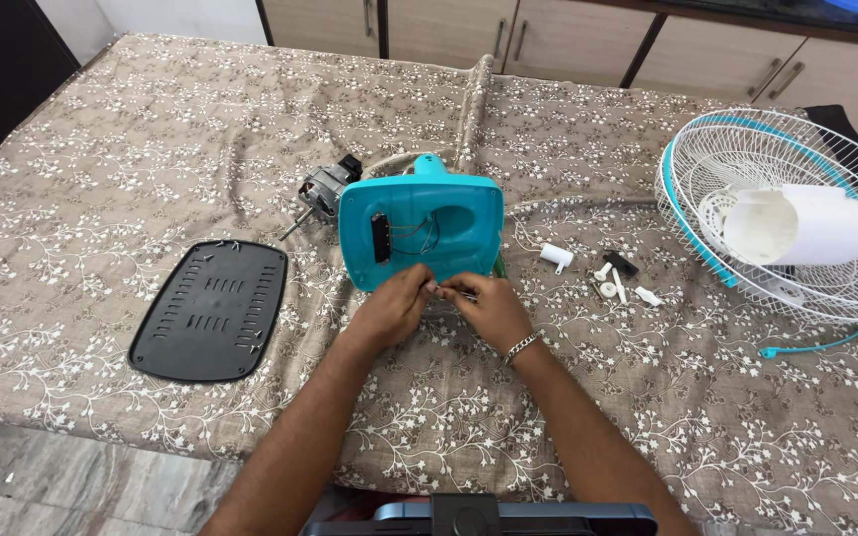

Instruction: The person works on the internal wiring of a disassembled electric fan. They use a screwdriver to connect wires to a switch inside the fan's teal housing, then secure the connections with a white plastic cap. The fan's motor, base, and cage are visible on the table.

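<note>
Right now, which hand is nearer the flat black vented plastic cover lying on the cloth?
Left. The left hand is just right of the black vented cover; the right hand lies farther right.

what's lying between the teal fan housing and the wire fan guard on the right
In the head view, small loose parts lie on the floral tablecloth between the teal housing and the wire guard: a white cylindrical knob, a black piece and several white bits.

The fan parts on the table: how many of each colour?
Teal: 1, the housing both hands work at
Black: 2, cover plate, small clip
White: 5, grille, four small pieces
Grey: 1, motor
Total: 9
</note>
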